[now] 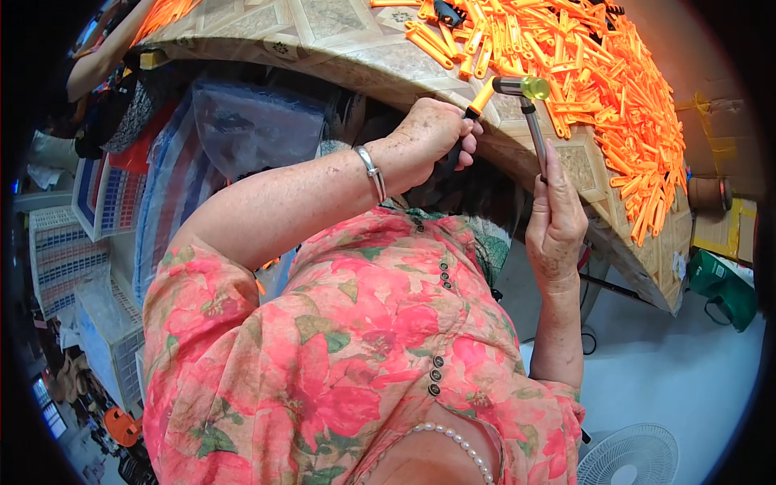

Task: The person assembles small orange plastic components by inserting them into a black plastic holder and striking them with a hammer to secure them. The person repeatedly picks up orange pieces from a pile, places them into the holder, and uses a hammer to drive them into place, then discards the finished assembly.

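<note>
Beside the table, our left hand, fingers closed on an orange-and-black handle, our right hand, fingers gripping a mallet.

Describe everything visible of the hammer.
The small hammer has a dark cylindrical head, a translucent yellow, plastic-looking face at its right end, and a slim grey, metallic-looking shaft. The right hand holds the shaft, its lower end hidden. It slants slightly, head uppermost in view, left end beside an orange piece; contact unclear.

A pink floral shirt with dark buttons accompanies a silver bracelet and pearl necklace.
</note>
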`<state>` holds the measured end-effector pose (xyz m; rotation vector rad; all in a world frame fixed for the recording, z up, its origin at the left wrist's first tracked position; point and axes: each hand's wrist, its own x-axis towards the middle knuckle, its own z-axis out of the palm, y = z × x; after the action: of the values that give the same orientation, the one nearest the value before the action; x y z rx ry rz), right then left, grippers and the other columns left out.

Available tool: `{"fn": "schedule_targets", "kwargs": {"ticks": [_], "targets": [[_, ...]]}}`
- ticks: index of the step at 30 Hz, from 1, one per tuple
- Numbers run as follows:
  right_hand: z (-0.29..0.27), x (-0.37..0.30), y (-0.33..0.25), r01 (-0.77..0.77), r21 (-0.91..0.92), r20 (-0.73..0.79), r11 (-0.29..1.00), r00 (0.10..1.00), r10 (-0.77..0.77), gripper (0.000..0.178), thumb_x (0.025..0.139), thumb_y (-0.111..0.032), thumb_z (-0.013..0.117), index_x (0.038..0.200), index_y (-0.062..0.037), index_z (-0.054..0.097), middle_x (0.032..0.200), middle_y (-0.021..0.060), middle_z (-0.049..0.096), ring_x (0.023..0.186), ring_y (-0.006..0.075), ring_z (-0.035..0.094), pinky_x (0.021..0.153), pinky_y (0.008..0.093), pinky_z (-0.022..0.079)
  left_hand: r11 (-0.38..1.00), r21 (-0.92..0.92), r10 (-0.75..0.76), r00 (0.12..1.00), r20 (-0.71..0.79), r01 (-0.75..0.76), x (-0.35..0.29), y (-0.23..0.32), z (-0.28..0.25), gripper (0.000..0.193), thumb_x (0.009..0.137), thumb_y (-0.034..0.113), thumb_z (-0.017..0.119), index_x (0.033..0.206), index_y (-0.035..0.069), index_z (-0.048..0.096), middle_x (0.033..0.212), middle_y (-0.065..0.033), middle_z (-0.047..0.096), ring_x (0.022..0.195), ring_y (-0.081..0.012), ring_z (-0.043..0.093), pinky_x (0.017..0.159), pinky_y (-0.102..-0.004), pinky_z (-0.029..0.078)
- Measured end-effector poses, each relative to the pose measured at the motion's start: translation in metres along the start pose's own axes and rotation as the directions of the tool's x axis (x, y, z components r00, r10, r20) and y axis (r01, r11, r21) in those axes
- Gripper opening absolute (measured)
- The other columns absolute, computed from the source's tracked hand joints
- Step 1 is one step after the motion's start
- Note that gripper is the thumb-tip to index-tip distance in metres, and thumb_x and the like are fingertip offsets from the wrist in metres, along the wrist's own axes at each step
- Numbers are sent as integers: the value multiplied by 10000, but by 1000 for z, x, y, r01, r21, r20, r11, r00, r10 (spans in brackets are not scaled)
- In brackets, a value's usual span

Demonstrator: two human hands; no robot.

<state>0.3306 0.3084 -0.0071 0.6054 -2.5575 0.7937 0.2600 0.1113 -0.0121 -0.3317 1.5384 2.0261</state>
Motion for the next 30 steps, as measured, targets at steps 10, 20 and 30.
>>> {"fn": "schedule_targets", "kwargs": {"ticks": [10, 20, 30], "targets": [[3, -1, 27, -35, -47, -113, 998, 993, 29, 483, 928, -25, 548, 1397, -134, 507, 1047, 170, 646, 927, 358, 648, 807, 411, 519, 997, 42, 56, 997, 46, -58, 1, -3, -5, 177, 975, 119, 519, 1000, -19, 628, 734, -30, 599, 615, -103, 584, 575, -239, 526], [-14, 18, 67, -29, -491, -33, 871, 999, 14, 477, 851, -68, 643, 1302, -222, 615, 1033, 68, 634, 961, 258, 610, 859, 391, 494, 809, 139, 556, 820, 134, -572, -12, -8, -12, 255, 945, 109, 617, 1165, -14, 575, 779, 2, 600, 596, -36, 568, 538, -177, 504], [-1, 47, -3, 234, -403, -92, 885, 951, -294, 474, 765, -88, 713, 1229, -161, 651, 1171, 53, 620, 1072, 243, 585, 937, 409, 422, 906, 255, 180, 854, 488, -337, -26, -1, -31, 122, 934, 130, 630, 977, 16, 638, 666, 44, 569, 520, -26, 533, 471, -182, 439]]}}
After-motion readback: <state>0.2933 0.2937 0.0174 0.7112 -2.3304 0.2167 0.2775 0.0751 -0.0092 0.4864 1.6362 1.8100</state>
